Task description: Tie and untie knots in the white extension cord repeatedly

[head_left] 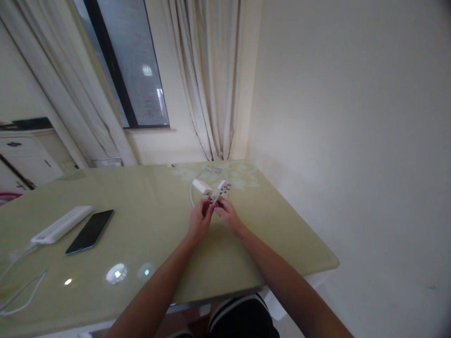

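Your forearms run up to mid-frame, where your left hand pinches a white charger block and your right hand grips a white socket adapter over the bench; close together, not yet joined, by my judgement.

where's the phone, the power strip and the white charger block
phone point(90, 231), head view, middle of its dark screen
power strip point(62, 224), head view, middle of its white top
white charger block point(202, 186), head view, its top face
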Action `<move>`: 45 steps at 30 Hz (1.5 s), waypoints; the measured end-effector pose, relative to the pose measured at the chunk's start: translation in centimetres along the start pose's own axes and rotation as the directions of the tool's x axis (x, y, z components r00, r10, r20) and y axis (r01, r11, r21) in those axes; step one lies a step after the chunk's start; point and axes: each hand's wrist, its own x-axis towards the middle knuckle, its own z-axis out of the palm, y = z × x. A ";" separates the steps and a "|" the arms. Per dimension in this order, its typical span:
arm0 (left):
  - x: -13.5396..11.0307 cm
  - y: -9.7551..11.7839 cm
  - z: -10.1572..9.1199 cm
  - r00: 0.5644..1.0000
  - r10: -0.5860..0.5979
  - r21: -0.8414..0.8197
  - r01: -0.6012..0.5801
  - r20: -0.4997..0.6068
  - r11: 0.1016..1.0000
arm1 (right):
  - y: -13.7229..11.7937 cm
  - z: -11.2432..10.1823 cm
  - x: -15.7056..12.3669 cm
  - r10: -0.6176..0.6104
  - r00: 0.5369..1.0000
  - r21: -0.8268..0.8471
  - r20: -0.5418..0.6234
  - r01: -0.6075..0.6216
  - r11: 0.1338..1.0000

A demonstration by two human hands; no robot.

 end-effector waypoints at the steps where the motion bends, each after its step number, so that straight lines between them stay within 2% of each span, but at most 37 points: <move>1: 0.0 0.0 0.1 1.000 -0.010 -0.016 0.009 -0.020 1.000 | 0.1 0.1 -0.1 -0.036 0.999 -0.022 0.023 0.037 0.999; 4: -0.1 0.0 0.0 0.998 -0.061 -0.010 0.061 -0.007 0.998 | 0.5 0.4 -0.2 -0.080 0.997 -0.112 0.010 0.081 0.990; 9: -0.4 0.2 -0.3 0.980 -0.127 0.161 0.102 0.154 0.982 | 1.3 0.3 -0.3 -0.030 0.997 -0.129 -0.069 0.020 0.991; 12: -0.5 0.2 0.0 0.971 -0.133 0.026 0.131 0.198 0.991 | 1.3 0.1 -0.4 -0.028 0.999 -0.127 -0.030 0.024 0.992; 17: -0.1 -0.5 0.8 0.974 -0.182 -0.243 0.211 0.134 0.947 | 0.5 -0.4 -0.4 -0.051 0.998 -0.158 0.026 0.054 0.986; 21: 0.3 -1.0 1.1 0.961 -0.267 -0.250 0.278 0.078 0.927 | 0.3 -0.4 -0.3 -0.073 0.997 -0.204 0.016 0.075 0.976; 24: 0.4 -1.0 0.8 0.954 -0.299 -0.189 0.297 0.021 0.936 | 0.7 -0.3 -0.1 0.006 0.998 -0.161 -0.063 -0.016 0.987; 28: 0.2 -0.6 0.2 0.977 -0.206 -0.023 0.205 -0.051 0.978 | 1.4 -0.5 0.2 0.126 0.977 -0.042 -0.174 -0.135 0.990; 32: -0.2 -0.9 0.0 1.000 -0.005 0.025 0.005 0.023 1.000 | 1.5 -0.7 0.2 0.099 0.982 -0.061 -0.161 -0.110 0.992; 38: -0.5 -2.9 0.0 0.987 0.160 0.186 -0.160 0.016 0.969 | 2.1 -1.1 0.5 0.127 0.985 -0.044 -0.120 -0.133 0.990; 42: -0.8 -3.2 0.1 0.958 0.281 0.353 -0.282 0.055 0.892 | 2.8 -1.4 0.9 0.222 0.941 0.113 -0.257 -0.199 0.973; 45: -1.1 -3.0 0.2 0.956 0.287 0.390 -0.286 0.059 0.875 | 2.7 -1.5 0.9 0.249 0.934 0.204 -0.258 -0.200 0.958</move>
